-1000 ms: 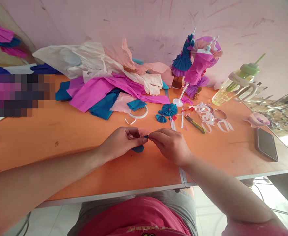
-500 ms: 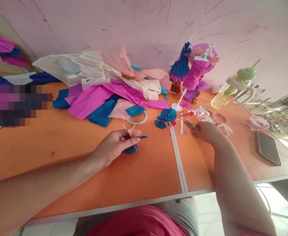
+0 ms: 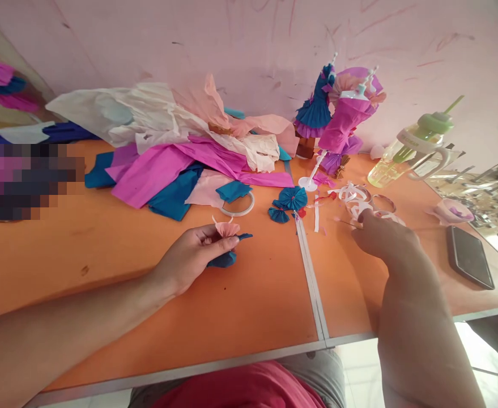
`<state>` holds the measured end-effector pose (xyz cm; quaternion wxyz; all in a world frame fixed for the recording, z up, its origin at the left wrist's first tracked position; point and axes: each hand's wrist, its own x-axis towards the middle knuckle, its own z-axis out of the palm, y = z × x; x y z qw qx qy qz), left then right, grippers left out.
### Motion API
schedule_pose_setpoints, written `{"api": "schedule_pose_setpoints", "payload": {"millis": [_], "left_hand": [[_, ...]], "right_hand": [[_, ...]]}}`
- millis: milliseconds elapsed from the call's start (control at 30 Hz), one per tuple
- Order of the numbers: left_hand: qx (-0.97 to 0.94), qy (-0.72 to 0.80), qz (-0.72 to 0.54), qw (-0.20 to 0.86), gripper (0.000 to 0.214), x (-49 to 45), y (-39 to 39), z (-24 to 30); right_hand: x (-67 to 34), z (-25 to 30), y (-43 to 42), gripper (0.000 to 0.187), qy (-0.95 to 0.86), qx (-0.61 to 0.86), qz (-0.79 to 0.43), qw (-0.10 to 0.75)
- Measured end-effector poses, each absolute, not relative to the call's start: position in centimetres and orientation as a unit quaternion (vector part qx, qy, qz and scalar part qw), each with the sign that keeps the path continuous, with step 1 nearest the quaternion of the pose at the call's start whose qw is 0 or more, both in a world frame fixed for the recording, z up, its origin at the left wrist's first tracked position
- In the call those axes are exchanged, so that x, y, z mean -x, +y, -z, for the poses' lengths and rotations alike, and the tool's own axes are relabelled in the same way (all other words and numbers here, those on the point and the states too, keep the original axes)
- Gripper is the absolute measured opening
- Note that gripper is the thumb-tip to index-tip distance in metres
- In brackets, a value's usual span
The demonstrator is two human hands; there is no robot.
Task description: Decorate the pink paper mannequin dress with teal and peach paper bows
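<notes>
A gathered peach crepe paper piece (image 3: 227, 229) and a blue crepe paper piece (image 3: 222, 260) are pinched between the thumb and fingers of my left hand (image 3: 201, 249). A narrow twisted blue end pokes out past the thumb. My right hand (image 3: 376, 235) is closed at the edge of the white paper strips (image 3: 353, 195). Thin blades of scissors (image 3: 347, 223) stick out to its left, their handles hidden by the fingers. Blue gathered paper rosettes (image 3: 292, 198) lie between the hands, close to the metal table seam.
Crumpled crepe paper sheets (image 3: 164, 164) cover the back left, with a white ring (image 3: 243, 205) in front. Dolls in paper dresses (image 3: 315, 107) stand at the back. A tumbler with a straw (image 3: 410, 150), a phone (image 3: 470, 256) and a tape roll (image 3: 383, 203) are to the right.
My right hand has moved right with the scissors, whose blades now show less. The left hand keeps its pinch on the paper pieces. The view has shifted slightly.
</notes>
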<state>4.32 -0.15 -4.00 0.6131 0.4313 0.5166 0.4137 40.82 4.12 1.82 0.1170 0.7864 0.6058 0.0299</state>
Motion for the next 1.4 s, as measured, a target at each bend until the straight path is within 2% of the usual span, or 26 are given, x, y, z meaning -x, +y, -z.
{"api": "schedule_pose_setpoints", "payload": {"millis": [67,167,300,367,433,533,600,667,733,800,867,900,1000,1067,1267,1400], "left_hand": [[-0.432,0.513,-0.418,0.612,0.031,-4.2,-0.1,4.3],[-0.435,0.504,-0.419,0.618,0.028,-4.2,-0.2,4.4],[-0.433,0.505,-0.414,0.621,0.029,-4.3,-0.4,4.1],[-0.432,0.510,-0.415,0.618,0.032,-4.3,-0.4,4.1],[-0.431,0.512,-0.419,0.613,0.034,-4.3,-0.3,4.2],[-0.429,0.511,-0.422,0.614,0.033,-4.3,-0.2,4.5],[-0.428,0.511,-0.423,0.614,0.034,-4.2,-0.1,4.6],[-0.426,0.513,-0.420,0.616,0.034,-4.2,-0.1,4.6],[-0.421,0.516,-0.421,0.616,0.035,-4.3,-0.1,4.6],[-0.409,0.521,-0.426,0.616,0.038,-4.4,-0.1,4.6],[-0.396,0.527,-0.436,0.613,0.041,-4.6,-0.1,4.6],[-0.392,0.528,-0.440,0.612,0.041,-4.6,-0.2,4.6],[-0.394,0.512,-0.456,0.612,0.035,-4.8,-0.2,4.3],[-0.396,0.500,-0.466,0.614,0.033,-4.8,-0.3,4.0],[-0.393,0.490,-0.450,0.635,0.030,-4.8,-0.5,3.7],[-0.433,0.491,-0.442,0.613,0.030,-4.9,-0.5,4.0]], "right_hand": [[-41.3,-1.7,3.9,0.049,0.594,-0.794,-0.020,0.124],[-41.0,-1.7,4.2,0.040,0.626,-0.771,-0.019,0.111],[-39.5,-2.1,4.6,0.063,0.692,-0.721,0.007,0.042],[-39.0,-2.2,4.5,0.066,0.691,-0.722,0.012,0.031],[-38.9,-2.2,4.4,0.062,0.677,-0.735,-0.002,0.041],[-39.4,-2.2,4.1,0.046,0.634,-0.771,-0.027,0.055],[-39.6,-2.3,4.1,0.050,0.607,-0.792,-0.028,0.055],[-39.4,-2.5,4.1,0.055,0.597,-0.801,-0.032,0.028],[-38.3,-2.6,3.9,0.051,0.621,-0.781,-0.033,-0.051],[-36.5,-2.4,3.3,0.045,0.677,-0.718,0.018,-0.159],[-34.1,-1.7,2.2,0.045,0.738,-0.614,0.150,-0.235],[-32.8,-1.3,1.5,0.049,0.753,-0.566,0.227,-0.247],[-29.4,0.1,-0.2,0.046,0.762,-0.468,0.372,-0.249],[-27.9,0.8,-0.8,0.040,0.760,-0.445,0.416,-0.228],[-27.0,1.4,-1.2,0.038,0.760,-0.435,0.439,-0.202],[-26.6,1.3,-1.6,0.037,0.761,-0.419,0.444,-0.218]]}}
